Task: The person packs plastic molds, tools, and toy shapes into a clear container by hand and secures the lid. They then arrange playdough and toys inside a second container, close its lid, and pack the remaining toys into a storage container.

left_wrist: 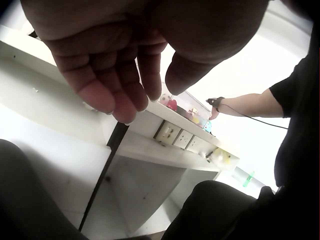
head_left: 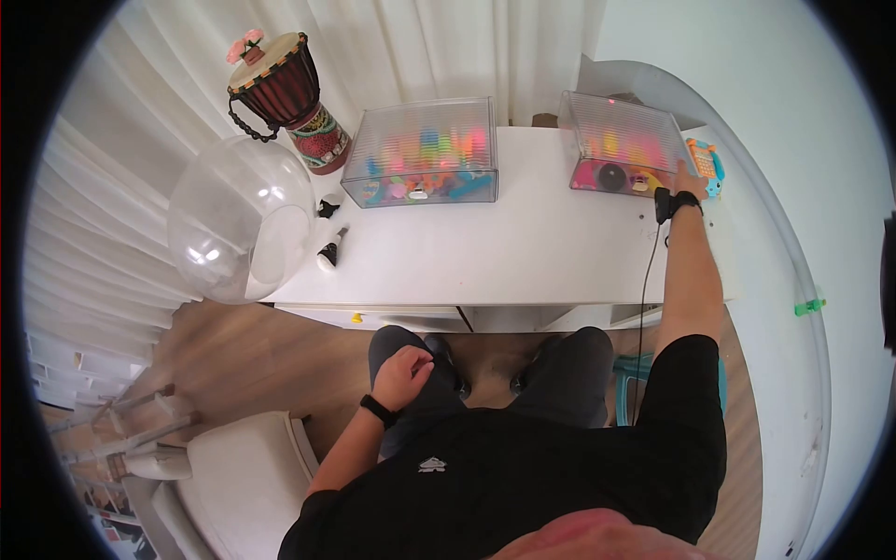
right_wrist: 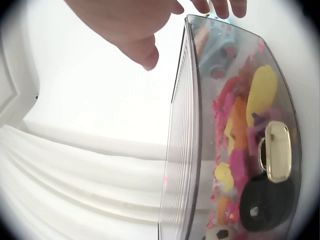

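My right hand (head_left: 689,183) reaches to the right end of a clear lidded box (head_left: 627,119), between it and a blue-and-orange toy phone (head_left: 705,163). In the right wrist view the thumb (right_wrist: 149,57) is extended and the fingertips lie close to the box's corner. Colourful toys and a black round thing show through the box's front wall, behind a gold latch (right_wrist: 278,151). Over the left thigh, my left hand (head_left: 401,375) hangs with loosely bent fingers; the left wrist view shows nothing between thumb and fingers.
A second clear box (head_left: 420,121) of bright toys stands left on the white table (head_left: 523,252). Farther left are a drum (head_left: 297,98), a large transparent balloon (head_left: 219,215) and a small black-and-white bottle (head_left: 329,252). A teal stool (head_left: 623,392) stands below the right arm.
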`<state>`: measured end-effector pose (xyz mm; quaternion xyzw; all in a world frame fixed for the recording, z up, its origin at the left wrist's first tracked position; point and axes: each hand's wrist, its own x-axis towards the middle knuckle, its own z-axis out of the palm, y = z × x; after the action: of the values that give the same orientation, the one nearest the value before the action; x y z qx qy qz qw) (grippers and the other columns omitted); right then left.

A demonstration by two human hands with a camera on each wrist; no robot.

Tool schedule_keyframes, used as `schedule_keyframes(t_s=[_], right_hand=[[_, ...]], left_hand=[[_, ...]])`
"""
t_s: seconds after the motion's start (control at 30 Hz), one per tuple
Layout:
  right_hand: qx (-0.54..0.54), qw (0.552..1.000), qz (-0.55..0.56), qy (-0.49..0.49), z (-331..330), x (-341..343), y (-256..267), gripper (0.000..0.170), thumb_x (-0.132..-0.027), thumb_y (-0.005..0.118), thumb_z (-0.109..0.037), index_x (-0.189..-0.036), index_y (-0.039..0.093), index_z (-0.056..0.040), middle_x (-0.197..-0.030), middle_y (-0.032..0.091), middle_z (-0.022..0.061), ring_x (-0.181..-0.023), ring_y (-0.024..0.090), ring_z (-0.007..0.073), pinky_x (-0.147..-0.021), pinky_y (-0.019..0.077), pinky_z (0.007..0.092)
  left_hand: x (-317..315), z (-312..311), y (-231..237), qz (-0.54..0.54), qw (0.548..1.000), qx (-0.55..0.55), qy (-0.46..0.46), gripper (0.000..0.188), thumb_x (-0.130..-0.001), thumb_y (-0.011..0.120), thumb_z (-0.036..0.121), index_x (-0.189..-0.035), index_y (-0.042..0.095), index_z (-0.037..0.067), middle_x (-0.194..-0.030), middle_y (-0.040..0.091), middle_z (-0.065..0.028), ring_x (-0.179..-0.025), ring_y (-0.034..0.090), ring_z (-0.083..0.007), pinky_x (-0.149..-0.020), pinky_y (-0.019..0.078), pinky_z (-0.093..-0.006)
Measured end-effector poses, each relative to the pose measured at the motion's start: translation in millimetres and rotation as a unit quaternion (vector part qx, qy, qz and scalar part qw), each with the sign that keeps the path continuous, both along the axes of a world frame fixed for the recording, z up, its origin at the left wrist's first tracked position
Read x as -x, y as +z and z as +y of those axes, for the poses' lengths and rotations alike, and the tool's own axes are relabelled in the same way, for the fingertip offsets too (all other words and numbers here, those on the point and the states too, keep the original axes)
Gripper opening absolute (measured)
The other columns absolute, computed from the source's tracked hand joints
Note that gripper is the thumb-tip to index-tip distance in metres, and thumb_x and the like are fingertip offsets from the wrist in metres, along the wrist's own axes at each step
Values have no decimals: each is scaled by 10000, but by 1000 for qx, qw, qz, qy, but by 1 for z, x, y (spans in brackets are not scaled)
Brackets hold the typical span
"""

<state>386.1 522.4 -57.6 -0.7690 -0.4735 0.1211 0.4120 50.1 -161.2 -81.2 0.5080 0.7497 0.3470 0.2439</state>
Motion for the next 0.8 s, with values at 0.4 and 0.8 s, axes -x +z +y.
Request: schedule_keyframes(t_s=[0.4,0.8], right_hand=[[-19,950,221,218,34,-31,-28,1062,-712,922,-429,-1407,439,212,-1364,653,261,-1236,660,326,-1069,506,390],[-5,965,199,173,7,-37,-34,1042,-763,877,-336,-1429,321,242,-1427,577,308,-1286,617,359,-1073,505,406]], left_hand=[[-4,8,4,23,999,32,0,149,-940,726,173,-1016,705,46,-980,695,-112,-861,723,-288,-765,574,-387],[-9,22,3,33,999,20,-33,149,-945,720,173,-1019,693,46,-974,684,-103,-858,726,-275,-765,576,-384]])
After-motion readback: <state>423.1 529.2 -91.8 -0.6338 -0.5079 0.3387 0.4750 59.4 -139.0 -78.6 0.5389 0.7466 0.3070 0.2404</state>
